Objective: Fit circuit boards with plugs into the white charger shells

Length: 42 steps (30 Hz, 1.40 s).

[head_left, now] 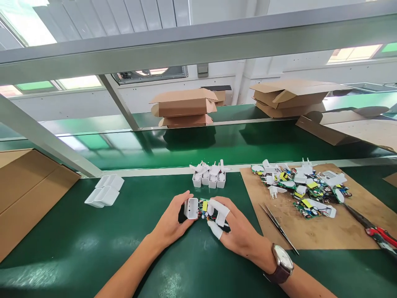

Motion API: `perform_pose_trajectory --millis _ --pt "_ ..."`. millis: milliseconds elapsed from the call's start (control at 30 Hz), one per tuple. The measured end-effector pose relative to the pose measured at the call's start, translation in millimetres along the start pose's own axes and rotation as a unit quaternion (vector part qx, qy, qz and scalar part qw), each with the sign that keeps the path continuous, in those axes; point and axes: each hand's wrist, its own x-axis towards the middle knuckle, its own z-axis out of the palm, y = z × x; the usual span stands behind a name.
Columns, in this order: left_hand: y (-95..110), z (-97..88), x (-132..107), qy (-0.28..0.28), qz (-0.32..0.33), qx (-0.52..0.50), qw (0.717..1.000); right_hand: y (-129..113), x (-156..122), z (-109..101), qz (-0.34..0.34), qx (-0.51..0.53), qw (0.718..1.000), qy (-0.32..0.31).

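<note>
Over the green bench [93,244] here, the left hand [169,220] pinches a white casing [192,208] between thumb and fingers, while the right hand's [240,229] white-capped thumb and fingers grip a circuit board [204,206] right against it. This looks like fitting board to casing; the next move seems to call for careful alignment and gentle pressure.

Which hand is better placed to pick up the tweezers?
Likely the right hand: the tweezers lie on its side, closer to it, though it holds the circuit board. The left hand, farther off, holds the white case.
</note>
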Motion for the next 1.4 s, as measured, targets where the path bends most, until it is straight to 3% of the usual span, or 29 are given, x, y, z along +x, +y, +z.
perform_pose_trajectory --millis 133,300,833,1167,1400 --pt "2.5 0.9 3.0 0.011 0.069 0.041 0.997 -3.7 -3.4 5.5 -0.031 -0.020 0.999 0.016" --pt "4.3 3.5 2.8 0.023 0.095 0.047 0.994 -4.5 -2.5 7.3 -0.051 0.002 0.998 0.033" --pt "11.9 2.7 5.7 0.039 0.117 0.050 0.991 -1.6 -6.7 13.1 -0.055 0.017 0.998 0.017" --pt "6.8 4.4 0.2 0.009 0.088 0.041 0.995 4.0 -12.5 13.8 -0.053 0.007 0.998 0.021" --pt "10.7 4.9 2.4 0.020 0.093 0.035 0.995 0.2 -6.5 8.0 -0.028 0.020 0.999 0.012"
